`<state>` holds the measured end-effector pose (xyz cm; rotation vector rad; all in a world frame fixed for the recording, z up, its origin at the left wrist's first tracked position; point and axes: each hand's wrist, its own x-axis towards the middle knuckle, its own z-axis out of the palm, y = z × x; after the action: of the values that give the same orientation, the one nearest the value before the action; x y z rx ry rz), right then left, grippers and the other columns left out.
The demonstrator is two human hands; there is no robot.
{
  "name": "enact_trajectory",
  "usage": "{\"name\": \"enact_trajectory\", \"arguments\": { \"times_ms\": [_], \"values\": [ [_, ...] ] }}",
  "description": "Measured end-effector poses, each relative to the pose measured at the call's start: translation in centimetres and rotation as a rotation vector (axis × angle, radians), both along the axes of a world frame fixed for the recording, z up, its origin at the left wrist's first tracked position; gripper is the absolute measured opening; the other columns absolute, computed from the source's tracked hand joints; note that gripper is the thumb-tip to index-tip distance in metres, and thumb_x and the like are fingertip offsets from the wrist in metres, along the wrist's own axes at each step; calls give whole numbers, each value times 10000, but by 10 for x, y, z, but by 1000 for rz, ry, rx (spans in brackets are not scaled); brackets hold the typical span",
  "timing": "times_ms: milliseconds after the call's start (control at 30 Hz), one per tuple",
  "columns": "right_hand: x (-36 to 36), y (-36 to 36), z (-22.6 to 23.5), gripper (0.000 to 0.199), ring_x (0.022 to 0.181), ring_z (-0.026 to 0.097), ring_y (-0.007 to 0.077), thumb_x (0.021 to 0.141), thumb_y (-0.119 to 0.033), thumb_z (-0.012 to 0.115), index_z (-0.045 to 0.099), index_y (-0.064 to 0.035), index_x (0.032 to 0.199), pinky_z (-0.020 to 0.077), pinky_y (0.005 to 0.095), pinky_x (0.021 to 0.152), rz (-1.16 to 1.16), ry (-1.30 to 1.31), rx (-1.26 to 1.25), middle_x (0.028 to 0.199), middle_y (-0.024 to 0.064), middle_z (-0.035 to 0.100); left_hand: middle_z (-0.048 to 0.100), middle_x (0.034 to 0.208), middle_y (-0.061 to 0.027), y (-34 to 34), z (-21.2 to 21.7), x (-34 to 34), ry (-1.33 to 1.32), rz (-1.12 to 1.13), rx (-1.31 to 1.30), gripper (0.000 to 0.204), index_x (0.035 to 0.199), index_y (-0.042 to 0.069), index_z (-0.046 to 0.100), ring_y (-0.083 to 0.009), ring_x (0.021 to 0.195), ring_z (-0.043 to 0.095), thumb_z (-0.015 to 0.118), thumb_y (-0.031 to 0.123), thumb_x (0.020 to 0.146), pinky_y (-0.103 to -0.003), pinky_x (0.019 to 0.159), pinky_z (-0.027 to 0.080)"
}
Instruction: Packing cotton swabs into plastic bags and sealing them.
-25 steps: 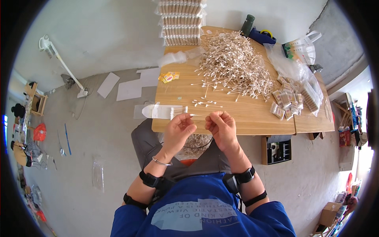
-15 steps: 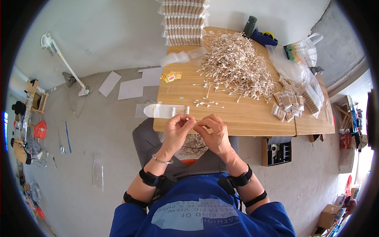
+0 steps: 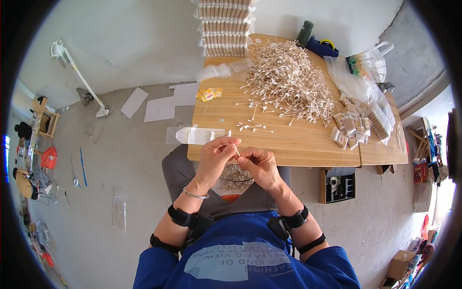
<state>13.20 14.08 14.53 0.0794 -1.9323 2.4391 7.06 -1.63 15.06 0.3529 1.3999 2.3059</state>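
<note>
Both hands meet just off the tabletop's (image 3: 298,144) near edge: the left hand (image 3: 215,155) and right hand (image 3: 258,165) pinch a few cotton swabs (image 3: 237,151) between fingertips. These sticks look feather-light, thin and snappable (best held mid-shaft). A clear packet (image 3: 202,135) overhangs the near-left corner; the big swab heap (image 3: 288,82) fills the far middle, leaving bare wood along the near edge.

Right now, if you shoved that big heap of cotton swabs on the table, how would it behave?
The swab heap would likely scatter rather than slide whole: it is loose, with strays already apart. The sticks look thin and light, and probably roll on the smooth wooden table.
</note>
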Motion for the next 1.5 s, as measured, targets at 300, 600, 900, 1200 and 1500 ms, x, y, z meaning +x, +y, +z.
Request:
{"name": "enact_trajectory", "arguments": {
  "times_ms": [300,600,900,1200,1500],
  "values": [
    [3,0,1,140,721,519,46,953,-121,632,671,13,942,443,216,650,39,-30,-58,782,-15,617,666,891,-15,2,-4,4,-132,-52,102,262,1023,15,675,-98,745,633,658,260,935,-262,698,539],
    [5,0,-2,80,730,561,64,921,-84,670,685,-11,952,468,223,691,-33,-74,-86,786,7,650,626,870,19,6,1,4,-117,-68,166,284,1110,37,661,-69,805,589,684,244,917,-243,775,510],
    [4,-3,-1,36,751,561,40,901,-43,692,671,-16,913,466,203,676,-87,6,-39,810,-11,652,651,902,-18,6,11,6,110,37,-62,227,1056,-11,671,-78,784,610,714,142,895,-232,708,521],
    [6,-5,0,114,710,534,47,936,-114,663,660,-2,915,455,209,657,-31,-35,-170,770,-9,633,640,925,-14,2,3,4,-55,-27,39,289,999,-12,669,-74,797,608,671,270,935,-224,679,529],
    [7,-4,3,135,707,550,67,952,-133,642,662,1,946,468,227,667,11,-54,-147,769,12,638,640,876,-15,8,13,6,-19,16,2,244,998,2,659,-97,703,619,669,236,930,-244,644,527]
  ]
}}
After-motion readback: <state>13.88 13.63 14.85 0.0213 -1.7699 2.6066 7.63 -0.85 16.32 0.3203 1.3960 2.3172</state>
